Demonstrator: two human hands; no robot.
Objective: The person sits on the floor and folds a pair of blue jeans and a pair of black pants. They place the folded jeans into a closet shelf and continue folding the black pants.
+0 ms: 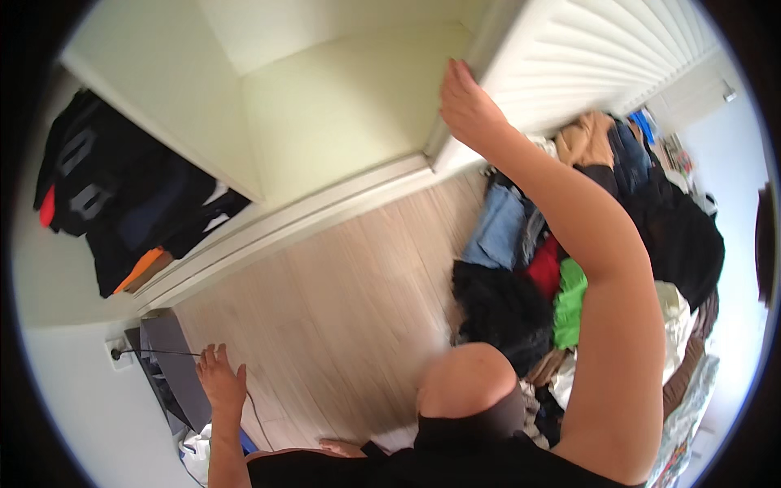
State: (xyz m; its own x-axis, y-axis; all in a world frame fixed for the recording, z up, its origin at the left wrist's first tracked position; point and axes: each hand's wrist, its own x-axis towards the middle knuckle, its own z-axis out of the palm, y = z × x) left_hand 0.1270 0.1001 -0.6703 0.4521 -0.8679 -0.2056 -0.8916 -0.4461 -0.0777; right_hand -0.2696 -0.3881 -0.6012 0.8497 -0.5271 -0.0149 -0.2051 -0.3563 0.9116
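My right hand (473, 110) is raised at the edge of a white ribbed sliding door (579, 55), its fingers curled against that edge. Beside it opens a pale cream wardrobe compartment (341, 116) with a bottom track (341, 189) along the front. Low on the left, my left hand (221, 378) is held palm down with its fingers apart and nothing in it. It appears over a thin black cable (161, 351), close to a dark grey box (177, 372). My bare knee (470, 378) is bent in front of me.
A heap of clothes lies on the right, with blue jeans (497, 226), a black furry garment (500, 299) and a green garment (570, 302). Folded dark clothes (128, 189) fill the left compartment. The cable's plug sits in a wall socket (117, 352). Wood-look flooring (329, 293) lies between.
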